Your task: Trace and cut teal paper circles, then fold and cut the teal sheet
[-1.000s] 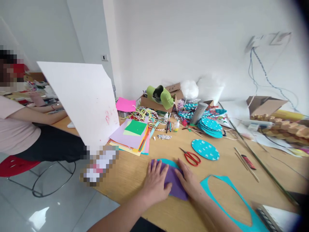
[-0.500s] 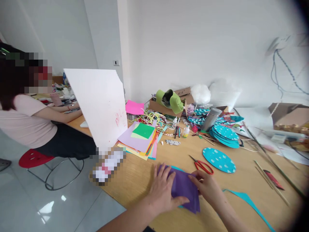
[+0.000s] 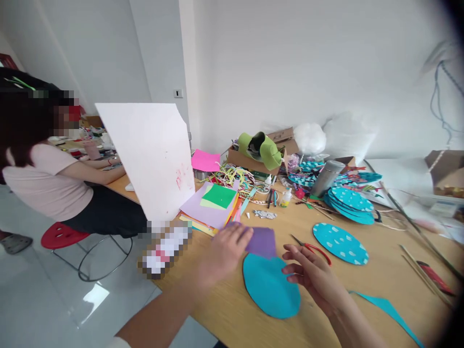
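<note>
My left hand (image 3: 230, 246), slightly blurred, is closed on purple paper (image 3: 263, 241), lifted off at its far side of a plain turquoise oval (image 3: 270, 290). Whether this is one sheet or several I cannot tell. The oval lies flat on the table in front of me. To its right hovers my right hand (image 3: 313, 275), fingers curved and apart, with nothing in them. Just beyond that hand lie scissors (image 3: 317, 251) with red handles, partly hidden by it. A spotted turquoise oval (image 3: 340, 243) rests to their right.
A stack of coloured paper (image 3: 206, 205) lies left of centre beside an upright white board (image 3: 152, 159). Behind are glue bottles, cords and a grey flask (image 3: 327, 178). A turquoise scrap (image 3: 386, 307) and thin sticks lie at right. A co-worker (image 3: 54, 183) sits at left.
My left hand has moved the purple paper away from me and to the left, uncovering the turquoise oval. My right hand has let go of the paper and opened. The view has turned slightly left.
</note>
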Demonstrator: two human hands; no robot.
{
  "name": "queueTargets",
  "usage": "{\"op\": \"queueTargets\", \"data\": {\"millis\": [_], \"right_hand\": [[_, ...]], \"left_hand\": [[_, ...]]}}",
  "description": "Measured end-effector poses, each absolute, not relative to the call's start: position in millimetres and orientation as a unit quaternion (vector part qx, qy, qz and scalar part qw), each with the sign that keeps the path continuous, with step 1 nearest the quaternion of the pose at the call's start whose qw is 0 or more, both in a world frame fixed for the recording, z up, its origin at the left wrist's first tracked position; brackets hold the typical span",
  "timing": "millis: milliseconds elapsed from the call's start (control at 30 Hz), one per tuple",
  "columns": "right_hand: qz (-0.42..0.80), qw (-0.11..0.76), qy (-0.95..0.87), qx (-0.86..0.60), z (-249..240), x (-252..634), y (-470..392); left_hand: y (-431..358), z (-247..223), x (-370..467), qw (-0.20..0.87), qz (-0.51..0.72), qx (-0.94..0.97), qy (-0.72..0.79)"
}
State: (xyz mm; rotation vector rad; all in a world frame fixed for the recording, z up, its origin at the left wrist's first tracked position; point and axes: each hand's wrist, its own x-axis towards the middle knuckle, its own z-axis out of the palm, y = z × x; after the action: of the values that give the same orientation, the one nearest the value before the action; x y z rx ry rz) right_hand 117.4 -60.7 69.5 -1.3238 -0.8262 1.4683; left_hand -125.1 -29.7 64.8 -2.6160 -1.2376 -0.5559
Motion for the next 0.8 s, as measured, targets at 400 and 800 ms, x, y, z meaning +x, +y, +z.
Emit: {"op": "queueTargets", "data": {"millis": [400,800], "right_hand": [[0.586,0.469,-0.366,-0.55,45.3,130.8,-63.7],[0.638,0.43,-0.33,-0.548,62.8,79.5,-6.5]], "left_hand": [[84.3,41.1,-175.5,0.052,-0.097,-0.807,-0.58],[67.5,29.5,-172.3,-0.012,-0.073,-0.836,-0.544]]}}
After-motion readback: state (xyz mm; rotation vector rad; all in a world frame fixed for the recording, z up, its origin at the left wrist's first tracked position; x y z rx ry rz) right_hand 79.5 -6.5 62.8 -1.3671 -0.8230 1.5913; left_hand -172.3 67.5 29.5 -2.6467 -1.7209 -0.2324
